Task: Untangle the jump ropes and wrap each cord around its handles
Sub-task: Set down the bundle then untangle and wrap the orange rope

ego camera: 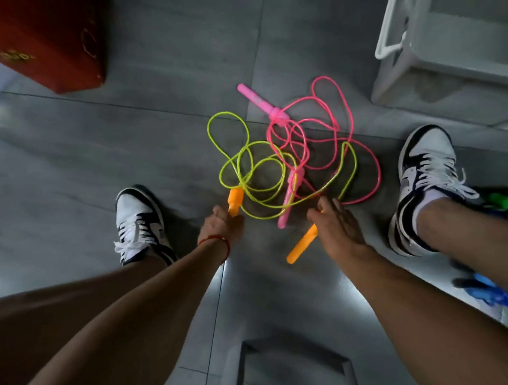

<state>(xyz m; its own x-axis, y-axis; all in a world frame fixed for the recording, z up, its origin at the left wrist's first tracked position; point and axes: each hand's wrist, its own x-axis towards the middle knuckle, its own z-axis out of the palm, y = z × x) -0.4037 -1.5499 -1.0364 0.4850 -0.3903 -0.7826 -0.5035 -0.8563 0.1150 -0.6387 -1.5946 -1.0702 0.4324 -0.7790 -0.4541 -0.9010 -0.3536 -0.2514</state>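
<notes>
Left hand (223, 227) fingers curl round the lower end of one orange handle (235, 201); fingertips hidden under the hand, grip looks closed. Right hand (339, 227) fingers lie fairly straight over the top of the second orange handle (302, 245); thumb side touches it, but whether it pinches the handle or cord cannot be told, motion blur. Yellow-green cord (257, 173) and pink cord (327, 128) lie tangled on the grey floor (87, 166), loops crossing in the middle. One pink handle (260, 100) lies at the far side, the other pink handle (289, 199) between the hands, partly under cords. Tangle sits between two sneakers, left sneaker (140, 223) and right sneaker (424, 180). Open floor to the left; red box (42, 42) far left, white stool (449, 30) far right. Both forearms reach down and forward. Green and blue things at the right edge are blurred and cut off.
</notes>
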